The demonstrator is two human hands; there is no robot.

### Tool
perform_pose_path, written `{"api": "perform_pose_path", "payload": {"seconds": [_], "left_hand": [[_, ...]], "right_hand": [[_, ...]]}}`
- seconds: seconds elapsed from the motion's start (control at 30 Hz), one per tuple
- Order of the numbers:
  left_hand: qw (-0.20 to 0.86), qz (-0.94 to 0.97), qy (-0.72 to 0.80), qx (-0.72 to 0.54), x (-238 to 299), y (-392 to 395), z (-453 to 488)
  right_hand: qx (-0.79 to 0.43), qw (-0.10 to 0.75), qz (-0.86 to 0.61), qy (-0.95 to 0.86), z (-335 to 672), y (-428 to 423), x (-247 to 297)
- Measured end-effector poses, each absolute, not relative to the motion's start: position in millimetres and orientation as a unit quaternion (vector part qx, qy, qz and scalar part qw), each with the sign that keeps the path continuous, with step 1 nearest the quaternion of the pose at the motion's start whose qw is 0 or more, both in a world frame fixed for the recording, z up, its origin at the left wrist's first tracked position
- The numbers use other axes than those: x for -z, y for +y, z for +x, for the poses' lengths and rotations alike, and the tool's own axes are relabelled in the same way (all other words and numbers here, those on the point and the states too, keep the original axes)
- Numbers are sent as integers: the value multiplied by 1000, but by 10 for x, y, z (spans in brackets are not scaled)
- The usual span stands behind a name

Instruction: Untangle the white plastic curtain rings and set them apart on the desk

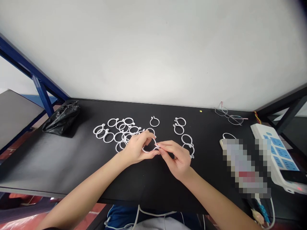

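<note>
Both hands meet over the middle of a black table [48,166]. My left hand [137,148] pinches a white plastic ring [149,147] around its rim. My right hand [176,158] pinches the same ring at its clasp end, fingertips pressed together. A pile of several white rings [120,131] lies just behind my left hand. One ring [154,121] lies alone further back. A smaller group of rings [183,132] lies behind my right hand.
A crumpled black plastic bag [62,119] sits at the table's back left. Wire-framed glasses [230,115] lie at the back right. A white and blue power strip [275,153] lies at the right edge, beside a blurred-out patch. A white wall stands behind.
</note>
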State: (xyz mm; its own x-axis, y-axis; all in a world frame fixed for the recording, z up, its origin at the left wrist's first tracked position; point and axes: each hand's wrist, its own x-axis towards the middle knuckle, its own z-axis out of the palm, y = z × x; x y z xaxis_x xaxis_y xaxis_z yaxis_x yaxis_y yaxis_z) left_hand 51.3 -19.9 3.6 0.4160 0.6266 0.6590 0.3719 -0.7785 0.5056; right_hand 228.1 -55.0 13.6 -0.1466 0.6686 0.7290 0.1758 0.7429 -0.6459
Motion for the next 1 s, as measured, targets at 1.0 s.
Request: {"api": "perform_pose_path", "payload": {"seconds": [1.0], "left_hand": [[130, 836, 273, -457, -82, -220, 536]], "right_hand": [[-235, 588, -285, -719, 2264, -596, -53]]}}
